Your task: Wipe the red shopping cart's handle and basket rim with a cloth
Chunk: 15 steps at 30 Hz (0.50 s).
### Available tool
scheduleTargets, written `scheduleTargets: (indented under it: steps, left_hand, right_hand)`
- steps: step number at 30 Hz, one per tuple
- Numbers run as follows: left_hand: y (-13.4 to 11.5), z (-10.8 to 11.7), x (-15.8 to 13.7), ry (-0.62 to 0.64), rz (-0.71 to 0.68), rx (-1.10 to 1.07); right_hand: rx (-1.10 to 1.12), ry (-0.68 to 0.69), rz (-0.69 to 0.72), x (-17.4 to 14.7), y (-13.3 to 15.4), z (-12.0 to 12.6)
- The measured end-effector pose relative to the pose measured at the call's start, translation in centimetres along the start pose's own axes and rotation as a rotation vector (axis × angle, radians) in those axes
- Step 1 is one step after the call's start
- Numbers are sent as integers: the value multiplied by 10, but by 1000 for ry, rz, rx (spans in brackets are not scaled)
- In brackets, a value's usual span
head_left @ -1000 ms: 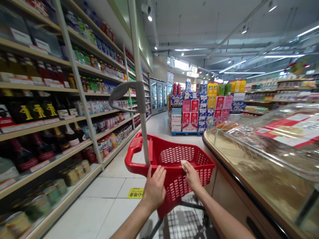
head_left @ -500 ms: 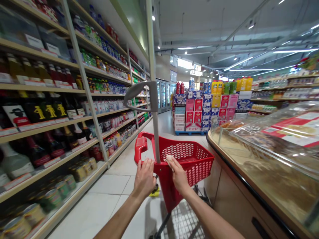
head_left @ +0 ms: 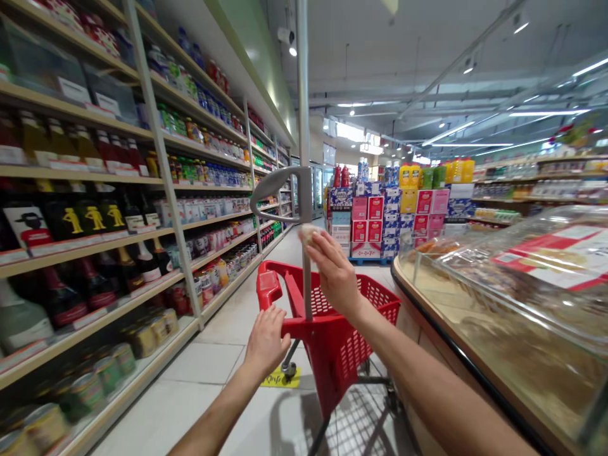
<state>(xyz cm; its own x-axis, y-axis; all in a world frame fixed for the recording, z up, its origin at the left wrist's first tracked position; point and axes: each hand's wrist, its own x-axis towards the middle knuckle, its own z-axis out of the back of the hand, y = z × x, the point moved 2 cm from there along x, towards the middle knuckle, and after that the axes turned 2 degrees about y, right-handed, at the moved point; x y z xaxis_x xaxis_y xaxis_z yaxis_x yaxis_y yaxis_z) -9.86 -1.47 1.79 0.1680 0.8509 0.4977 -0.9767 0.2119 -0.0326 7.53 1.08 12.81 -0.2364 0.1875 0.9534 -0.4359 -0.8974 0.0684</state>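
Observation:
A red plastic shopping cart (head_left: 327, 358) with a perforated basket stands in front of me, a tall metal pole (head_left: 303, 95) rising from its near edge. On the pole is a grey loop handle (head_left: 273, 197). My left hand (head_left: 266, 339) is closed over the cart's red rim beside the raised red grip (head_left: 268, 286). Just below the loop, my right hand (head_left: 336, 273) presses a small whitish cloth (head_left: 308, 234) against the pole, its fingers together. Part of the basket is hidden behind my right hand and forearm.
Shelves of bottles and cans (head_left: 164, 215) line the left side. A glass-fronted display counter (head_left: 479, 316) with packaged food runs close on the right. Ahead stands a stack of drink cartons (head_left: 368, 221). A yellow floor sticker (head_left: 294, 378) lies under a cart wheel.
My right hand with the cloth has moved up from the cart's rim to the pole below the loop handle. My left hand stays on the rim, and the view has shifted slightly.

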Motion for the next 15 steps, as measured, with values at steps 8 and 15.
scheduleTargets:
  steps: [8, 15]
  left_hand:
    - [-12, -7, -2, -69, -53, -25]
    - [-48, -13, 1, -96, -72, -85]
  right_hand:
    - [-10, 516, 195, -90, -14, -19]
    - [-50, 241, -144, -89, -25, -2]
